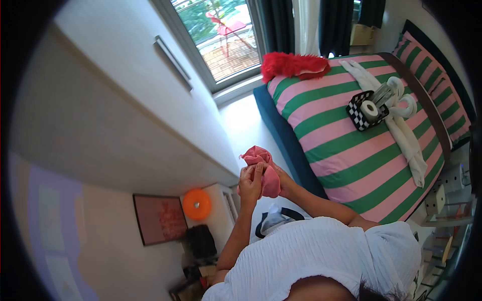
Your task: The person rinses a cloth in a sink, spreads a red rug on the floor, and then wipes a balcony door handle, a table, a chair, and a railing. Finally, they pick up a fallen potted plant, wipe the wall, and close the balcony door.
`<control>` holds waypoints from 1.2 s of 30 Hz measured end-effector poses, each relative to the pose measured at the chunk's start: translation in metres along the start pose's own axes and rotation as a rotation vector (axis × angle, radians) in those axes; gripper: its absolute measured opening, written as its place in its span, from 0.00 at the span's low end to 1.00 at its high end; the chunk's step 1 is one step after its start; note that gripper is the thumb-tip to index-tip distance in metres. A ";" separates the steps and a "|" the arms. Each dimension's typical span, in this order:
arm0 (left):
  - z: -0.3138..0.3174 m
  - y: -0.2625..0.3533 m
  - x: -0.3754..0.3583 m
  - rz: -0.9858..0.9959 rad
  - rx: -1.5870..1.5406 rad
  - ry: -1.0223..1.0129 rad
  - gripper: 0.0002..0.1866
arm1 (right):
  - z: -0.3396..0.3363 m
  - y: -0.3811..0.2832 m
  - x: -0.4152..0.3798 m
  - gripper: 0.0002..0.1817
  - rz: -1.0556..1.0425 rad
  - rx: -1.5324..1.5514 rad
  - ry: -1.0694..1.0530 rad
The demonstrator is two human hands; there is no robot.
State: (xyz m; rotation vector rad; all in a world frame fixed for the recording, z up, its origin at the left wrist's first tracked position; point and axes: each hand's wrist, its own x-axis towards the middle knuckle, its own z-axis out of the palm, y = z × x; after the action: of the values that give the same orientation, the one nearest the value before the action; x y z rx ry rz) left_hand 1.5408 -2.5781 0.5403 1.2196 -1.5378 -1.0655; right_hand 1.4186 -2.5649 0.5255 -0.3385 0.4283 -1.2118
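Observation:
A bunched pink cloth [271, 181] is held up in front of my body, gathered so that its top puffs out above my fingers. My left hand [250, 181] is closed on its near left side, thumb and fingers pressing into the folds. Behind the cloth on the right, my right hand [285, 182] grips it too, with most of its fingers hidden. What the cloth is when unfolded cannot be made out.
To the right is a bed with a green-and-pink striped cover [326, 130]. On it lie a red fluffy item [291, 65], a checkered basket [357, 116] and rolled white towels [409, 145]. A tall white cabinet [125, 100] stands left. An orange round lamp [197, 204] is lower left.

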 end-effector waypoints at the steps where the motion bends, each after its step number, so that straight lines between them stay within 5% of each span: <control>1: 0.006 -0.003 0.030 0.005 -0.017 -0.020 0.14 | -0.006 -0.016 0.022 0.23 -0.068 0.054 0.045; 3: 0.019 -0.010 0.086 0.026 0.098 0.211 0.13 | -0.006 -0.053 0.067 0.23 -0.238 -0.198 0.103; 5: 0.024 -0.002 0.134 -0.165 0.058 0.250 0.20 | 0.005 -0.091 0.094 0.24 -0.313 -0.342 0.196; 7: 0.020 0.021 0.179 -0.529 -0.764 -0.032 0.28 | -0.005 -0.106 0.134 0.21 -0.415 -0.472 0.204; 9: 0.028 -0.020 0.233 -0.619 -1.160 -0.130 0.34 | -0.040 -0.106 0.182 0.21 -0.730 -1.435 0.214; 10: 0.030 -0.039 0.258 -0.599 -1.231 -0.219 0.32 | -0.034 -0.113 0.200 0.22 -0.738 -1.525 0.058; 11: 0.031 -0.058 0.283 -0.573 -1.302 -0.305 0.31 | -0.032 -0.131 0.218 0.23 -0.179 -1.089 -0.190; 14: 0.031 -0.072 0.351 -0.607 -1.159 -0.142 0.18 | -0.052 -0.184 0.289 0.21 -0.201 -1.285 -0.130; 16: 0.037 -0.120 0.398 -0.669 -1.163 -0.093 0.17 | -0.099 -0.219 0.348 0.18 0.026 -0.807 -0.003; 18: 0.035 -0.144 0.436 -0.734 -1.163 -0.040 0.17 | -0.131 -0.284 0.399 0.14 -0.217 -0.897 0.267; 20: 0.028 -0.151 0.471 -0.714 -1.069 -0.116 0.15 | -0.197 -0.358 0.440 0.14 -0.781 -1.778 0.544; 23: 0.050 -0.077 0.519 -0.532 -0.947 0.134 0.16 | -0.281 -0.421 0.470 0.14 -0.598 -2.521 1.318; 24: 0.046 -0.083 0.534 -0.543 -0.890 0.148 0.16 | -0.308 -0.436 0.476 0.14 -0.583 -2.524 1.321; 26: 0.032 -0.108 0.563 -0.534 -0.819 0.064 0.14 | -0.346 -0.461 0.487 0.13 0.095 -2.641 0.947; 31: 0.033 -0.079 0.628 -0.383 -0.692 -0.040 0.07 | -0.278 -0.565 0.554 0.13 -0.534 -2.389 0.784; 33: 0.043 -0.052 0.658 -0.324 -0.439 -0.032 0.17 | -0.203 -0.596 0.580 0.17 -0.793 -2.241 0.668; 36: 0.064 0.001 0.699 0.014 -0.051 -0.049 0.32 | -0.089 -0.626 0.610 0.19 -0.938 -2.158 0.295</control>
State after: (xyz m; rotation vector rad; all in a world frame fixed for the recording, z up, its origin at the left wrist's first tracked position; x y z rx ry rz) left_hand 1.3854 -3.2592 0.6109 1.1542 -1.5447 -1.1266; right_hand 1.0361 -3.3440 0.6594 -2.3981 1.9089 -1.1487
